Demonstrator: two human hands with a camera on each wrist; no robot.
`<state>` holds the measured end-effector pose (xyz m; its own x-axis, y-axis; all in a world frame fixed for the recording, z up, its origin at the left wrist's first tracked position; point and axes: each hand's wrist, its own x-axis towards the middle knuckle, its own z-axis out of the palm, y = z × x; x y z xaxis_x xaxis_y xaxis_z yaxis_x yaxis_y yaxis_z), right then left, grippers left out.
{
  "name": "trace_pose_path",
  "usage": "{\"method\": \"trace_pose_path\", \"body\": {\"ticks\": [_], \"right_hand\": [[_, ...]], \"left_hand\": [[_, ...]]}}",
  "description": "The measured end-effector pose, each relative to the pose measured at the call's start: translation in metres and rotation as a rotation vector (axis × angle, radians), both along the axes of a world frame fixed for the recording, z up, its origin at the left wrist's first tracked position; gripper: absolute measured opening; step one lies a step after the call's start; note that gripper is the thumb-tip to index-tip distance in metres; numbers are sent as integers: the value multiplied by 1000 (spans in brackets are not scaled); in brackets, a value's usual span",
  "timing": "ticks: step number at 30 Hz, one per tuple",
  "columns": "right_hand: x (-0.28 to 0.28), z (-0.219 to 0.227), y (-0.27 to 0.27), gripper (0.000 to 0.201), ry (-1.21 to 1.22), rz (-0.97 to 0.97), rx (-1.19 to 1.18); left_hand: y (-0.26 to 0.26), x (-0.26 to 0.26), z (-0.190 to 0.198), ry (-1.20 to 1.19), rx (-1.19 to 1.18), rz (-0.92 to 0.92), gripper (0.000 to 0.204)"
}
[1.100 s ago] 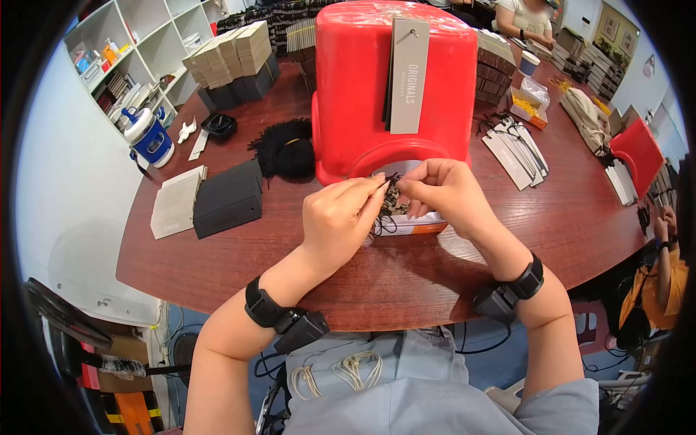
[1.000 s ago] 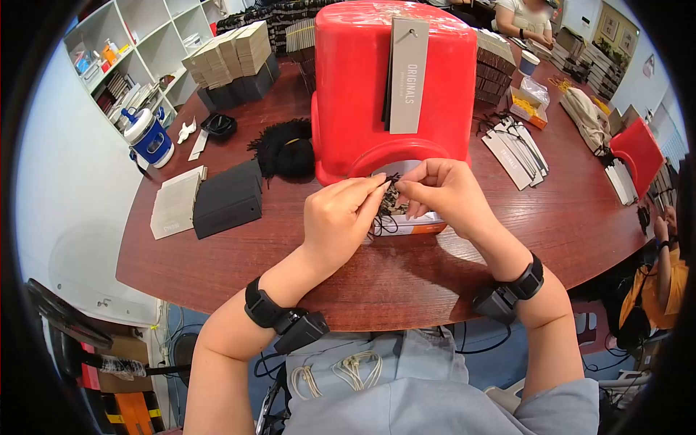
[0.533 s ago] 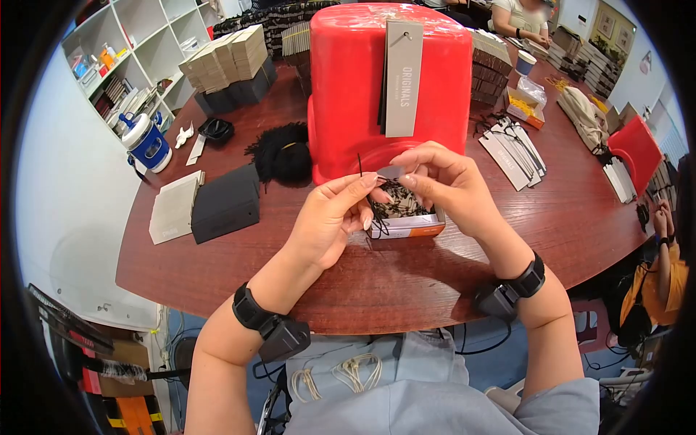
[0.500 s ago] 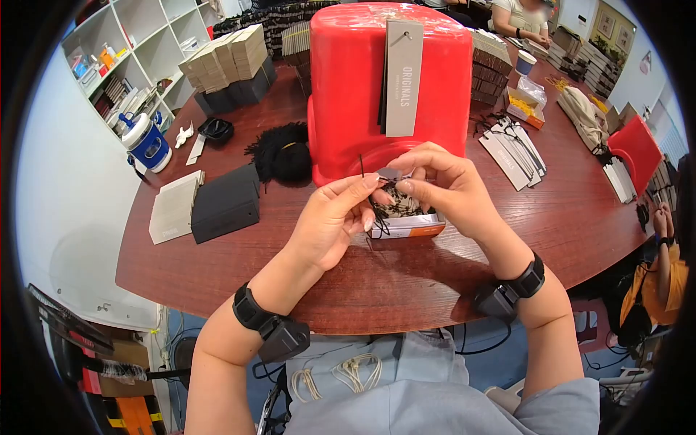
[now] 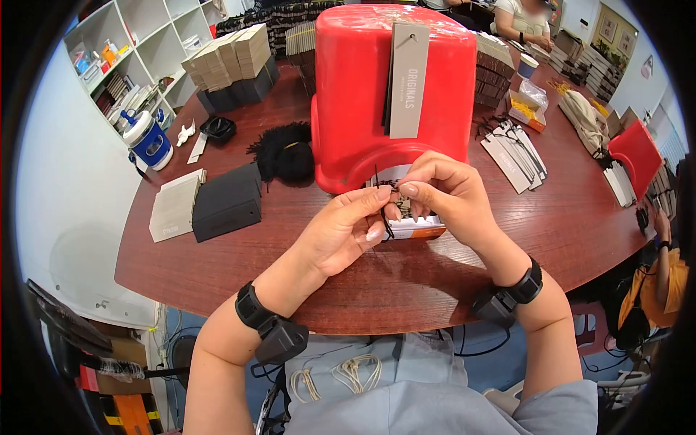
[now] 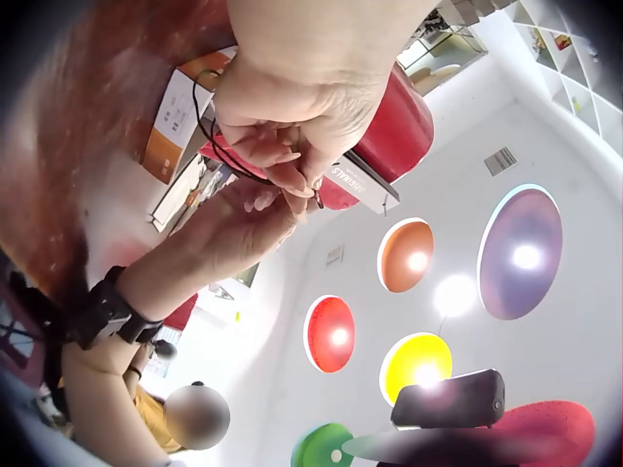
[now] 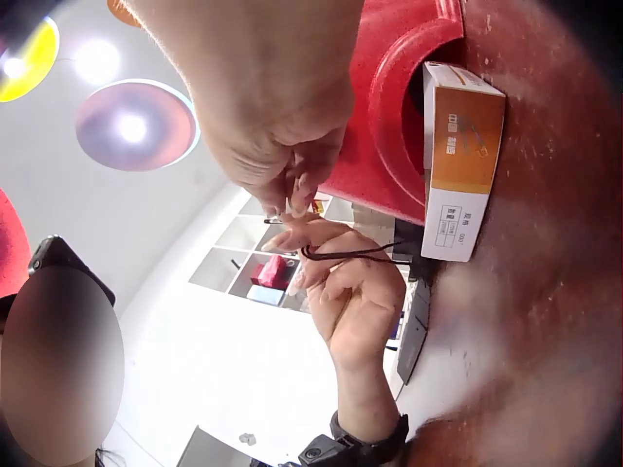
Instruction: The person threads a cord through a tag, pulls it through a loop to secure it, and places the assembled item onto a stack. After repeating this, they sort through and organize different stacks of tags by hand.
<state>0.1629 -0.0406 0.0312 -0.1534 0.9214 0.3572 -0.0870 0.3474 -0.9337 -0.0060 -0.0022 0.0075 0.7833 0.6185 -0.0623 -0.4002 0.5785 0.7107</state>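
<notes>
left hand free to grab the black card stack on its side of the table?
Probably not right away: the left hand pinches a black cord together with the right hand. The path to the black card stack looks unobstructed, but it would have to let go first.

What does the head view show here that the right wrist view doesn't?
Only the head view shows the grey ORIGINALS hang tag on the red plastic bin, the black yarn bundle and the blue jug. Only the right wrist view shows round coloured ceiling lights. Both show the left hand and right hand pinching a thin black string above the orange-and-white cardboard box.
</notes>
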Motion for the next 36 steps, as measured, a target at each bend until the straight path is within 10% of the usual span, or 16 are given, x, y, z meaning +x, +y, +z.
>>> {"method": "trace_pose_path", "body": {"ticks": [15, 36], "right_hand": [[-3, 6, -5, 6, 189, 222, -99], [-5, 0, -3, 15, 124, -11, 46]], "left_hand": [[-3, -2, 4, -50, 57, -238, 18], [-8, 0, 12, 129, 169, -147, 28]]}}
